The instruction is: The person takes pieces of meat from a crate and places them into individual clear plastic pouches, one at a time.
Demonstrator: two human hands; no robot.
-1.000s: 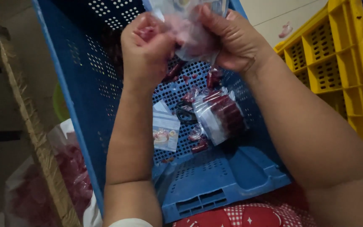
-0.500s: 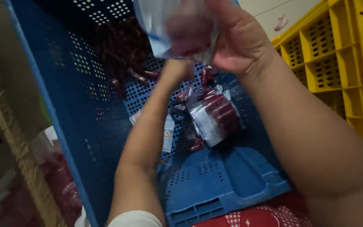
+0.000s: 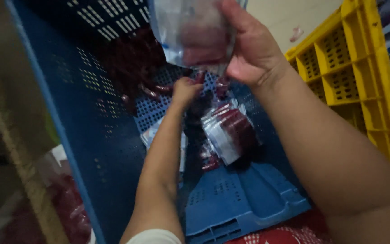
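1. Right hand [image 3: 253, 49] up at 12 o'clock, fingers closed around a clear plastic bag [image 3: 195, 34] with dark red stuff inside.
2. Bag held up in the air, above the blue crate [image 3: 249, 212].
3. Left hand [image 3: 185, 90] reached down into the crate, just under the bag, at 11 o'clock from the middle.
4. Left fingers curled in among small dark red pieces [image 3: 152, 92]; could not tell if gripping one.
5. More red pieces piled in the dark corner of the crate at 11 o'clock.
6. One filled packet [image 3: 229, 131] lying on the crate floor, just right of the left arm, near the middle.
7. Yellow crate [image 3: 339, 72] standing beside the blue one, at 2 o'clock.
8. Red cloth with white marks [image 3: 290, 235] peeking out at 6 o'clock.
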